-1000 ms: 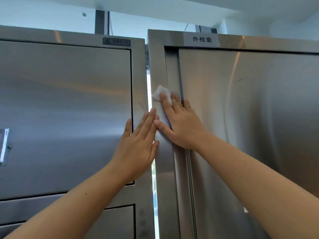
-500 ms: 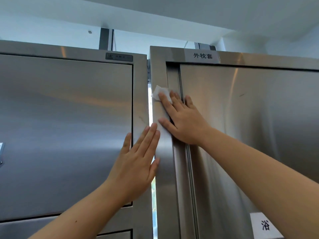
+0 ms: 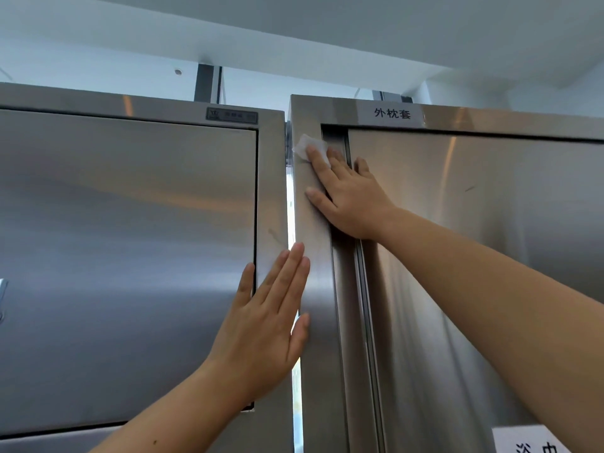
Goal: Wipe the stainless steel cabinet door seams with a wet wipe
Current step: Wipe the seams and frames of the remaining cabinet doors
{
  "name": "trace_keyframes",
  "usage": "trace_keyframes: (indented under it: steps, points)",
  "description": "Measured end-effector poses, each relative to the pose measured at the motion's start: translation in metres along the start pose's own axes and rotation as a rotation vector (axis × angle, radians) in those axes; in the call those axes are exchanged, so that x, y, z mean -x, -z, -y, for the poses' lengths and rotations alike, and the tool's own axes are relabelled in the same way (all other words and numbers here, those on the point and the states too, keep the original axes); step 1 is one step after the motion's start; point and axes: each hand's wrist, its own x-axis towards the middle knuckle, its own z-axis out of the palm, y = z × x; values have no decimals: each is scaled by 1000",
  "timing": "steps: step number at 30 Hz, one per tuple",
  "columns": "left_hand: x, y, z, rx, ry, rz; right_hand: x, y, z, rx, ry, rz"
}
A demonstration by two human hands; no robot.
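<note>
A pale ceiling and wall stood above two stainless steel cabinets, with a bright gap (image 3: 290, 207) running between them. Over the last second your right hand (image 3: 353, 201) had slid the wet wipe (image 3: 309, 147) up the right cabinet's frame strip (image 3: 313, 289). It started beside your left fingertips and ended well apart from them, at 12 o'clock, just below the top corner of the door seam (image 3: 336, 135). I judged this upward stroke nearly finished, with the length below your hands not yet reached.

Your right fingers lay straight and flat, the first two pressing the wipe to the metal and gripping nothing. Your left hand (image 3: 264, 325) rested open at 6 o'clock from the wipe, fingers straight and together, bridging the gap.

Both cabinets were shut, so their contents were hidden. A printed label (image 3: 392, 113) sat on the right one's top rail, and another (image 3: 529, 441) was cut off at 5 o'clock.
</note>
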Motion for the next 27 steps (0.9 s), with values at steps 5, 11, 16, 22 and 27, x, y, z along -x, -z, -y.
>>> trace_keyframes:
  steps: [5, 11, 16, 22, 27]
  points:
    - [2, 0, -7, 14, 38, -24, 7, -7, 7, -60, -28, -39]
    - [3, 2, -6, -27, 23, -10, -18, 10, 2, -27, -85, 4]
    - [9, 5, -6, -62, 11, 13, -36, 11, 7, -80, -143, -4]
    - [16, 6, -10, -57, 23, 26, 15, -8, 18, -105, -81, -69]
    - [20, 6, -15, -32, 51, 34, 52, -18, 33, -96, -77, -66]
